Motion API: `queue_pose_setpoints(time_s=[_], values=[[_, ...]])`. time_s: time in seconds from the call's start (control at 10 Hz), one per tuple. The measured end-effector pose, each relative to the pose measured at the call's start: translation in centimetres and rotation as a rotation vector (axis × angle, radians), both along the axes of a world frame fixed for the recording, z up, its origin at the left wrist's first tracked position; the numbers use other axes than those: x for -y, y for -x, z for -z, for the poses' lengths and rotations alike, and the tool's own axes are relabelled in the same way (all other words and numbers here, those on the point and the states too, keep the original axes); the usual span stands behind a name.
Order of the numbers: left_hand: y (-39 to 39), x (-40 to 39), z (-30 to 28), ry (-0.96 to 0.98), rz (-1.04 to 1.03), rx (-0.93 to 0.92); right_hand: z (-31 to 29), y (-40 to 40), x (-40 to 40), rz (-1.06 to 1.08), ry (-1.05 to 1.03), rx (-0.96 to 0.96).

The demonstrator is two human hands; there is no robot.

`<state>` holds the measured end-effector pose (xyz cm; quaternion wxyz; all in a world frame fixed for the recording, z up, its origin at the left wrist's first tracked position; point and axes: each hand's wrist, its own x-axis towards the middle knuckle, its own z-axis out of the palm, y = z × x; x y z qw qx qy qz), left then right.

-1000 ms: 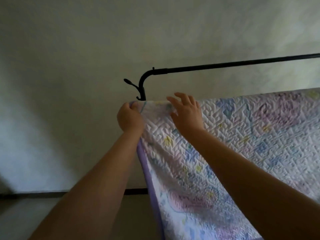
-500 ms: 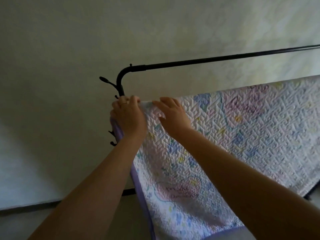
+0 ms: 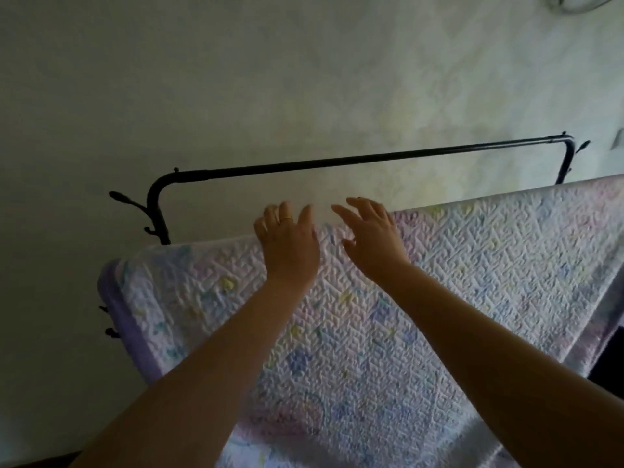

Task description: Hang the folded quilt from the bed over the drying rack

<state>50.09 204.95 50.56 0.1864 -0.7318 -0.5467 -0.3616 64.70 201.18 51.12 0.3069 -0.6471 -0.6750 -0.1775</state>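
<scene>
Scene: a person reaches both arms up to a pastel quilted bedspread with a lilac border [image 3: 439, 298], draped over a lower bar of a black metal drying rack with hooked ends [image 3: 337, 161], which stands before a pale wall [image 3: 236, 79].
Quilt: it hangs across the rack from end to end, its top fold running along a rail hidden beneath the fabric; the rack's upper bar stands bare above it. The lilac-bound side edge falls at the left, beside the rack's corner post.
Left hand [image 3: 287, 243]: fingers spread and relaxed, a gold ring [image 3: 287, 218] on one, the palm laid at the quilt's top fold, gripping nothing; the flat placement looks suited to smoothing the cloth over the rail.
Right hand [image 3: 371, 238]: likewise loose-fingered and empty, at the fold just beside the left; whether it touches the fabric is hard to tell.
Progress: judged from the drape, the hanging appears all but done, with only evening-out left.
</scene>
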Motion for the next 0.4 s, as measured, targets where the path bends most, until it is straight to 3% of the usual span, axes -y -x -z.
queue_pose_setpoints(time_s=[0.2,0.4], values=[[-13.7,2.8,-3.5,-0.019,0.049,-0.004,-3.6,-14.2,3.0,0.04,-0.045,0.067],[-19.8,6.2,-10.3,-0.261,0.124,-0.059,-11.1,-24.7,7.7,0.006,-0.244,0.052]])
